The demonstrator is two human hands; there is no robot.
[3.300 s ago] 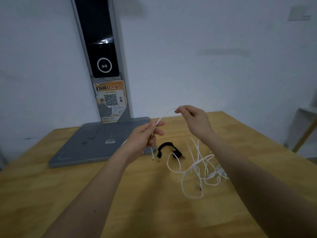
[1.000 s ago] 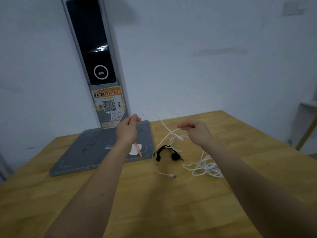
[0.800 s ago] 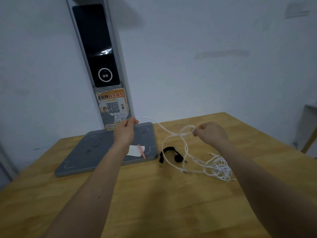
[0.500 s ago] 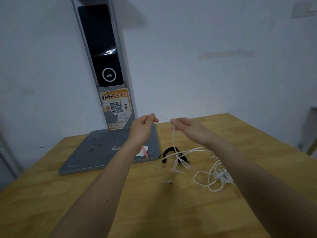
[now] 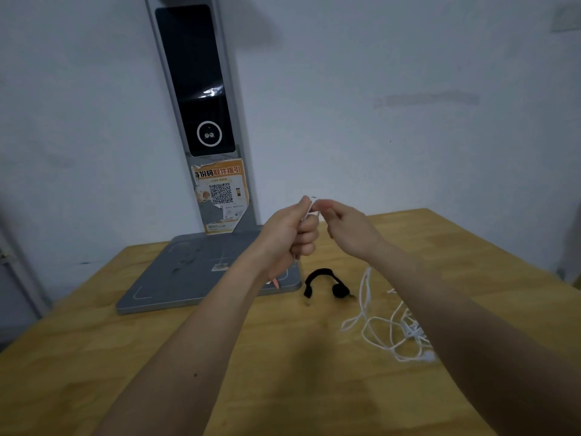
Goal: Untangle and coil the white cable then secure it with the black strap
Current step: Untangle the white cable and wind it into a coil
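Closer together now, left hand (image 5: 290, 228) fisted round the white cable (image 5: 382, 325), right hand (image 5: 349, 228) pinching it; slack heaps on the wooden table (image 5: 94, 357) at four o'clock, black strap (image 5: 325, 283) beside, grey wall (image 5: 408, 89) behind.

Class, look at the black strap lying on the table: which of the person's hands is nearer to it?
Left, narrowly. The left hand is raised just above and left of the black strap, gripping the white cable. The right hand hangs above and slightly right, pinching the same cable.
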